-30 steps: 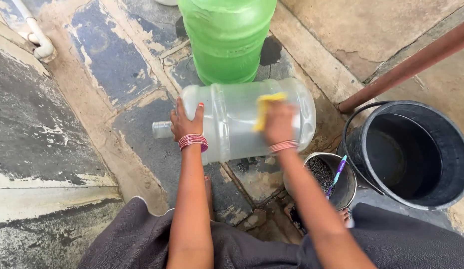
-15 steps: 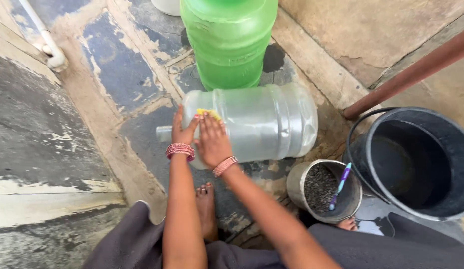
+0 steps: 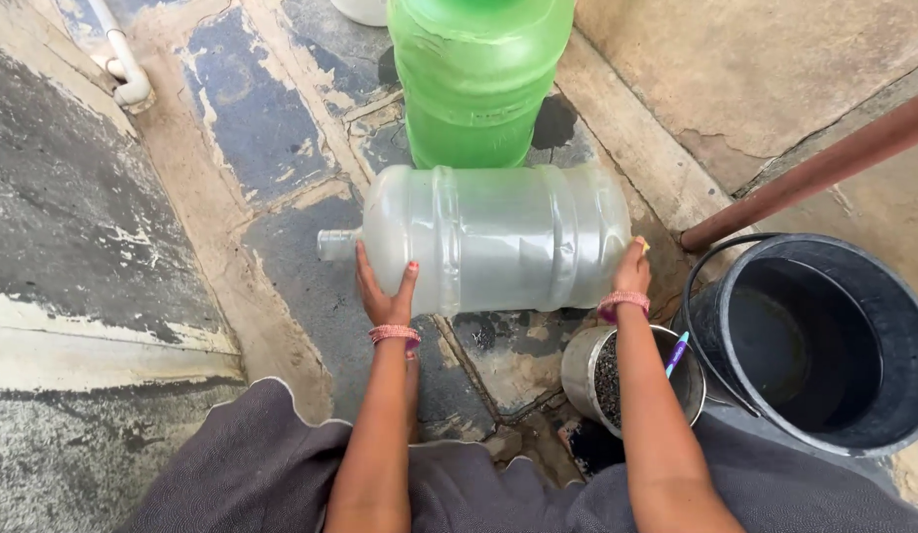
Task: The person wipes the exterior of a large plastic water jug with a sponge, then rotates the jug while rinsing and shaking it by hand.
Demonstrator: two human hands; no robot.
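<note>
A green jug (image 3: 476, 79) stands upright beside a dark bucket (image 3: 824, 341) (and a metal pot (image 3: 587, 370)).

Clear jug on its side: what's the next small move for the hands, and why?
Probably rub the right hand, with the yellow scrubber just visible at its fingertips, across the base of the clear jug. That hand sits at the base end, while the left hand braces the shoulder near the neck, so the jug looks steadied against rolling.
</note>
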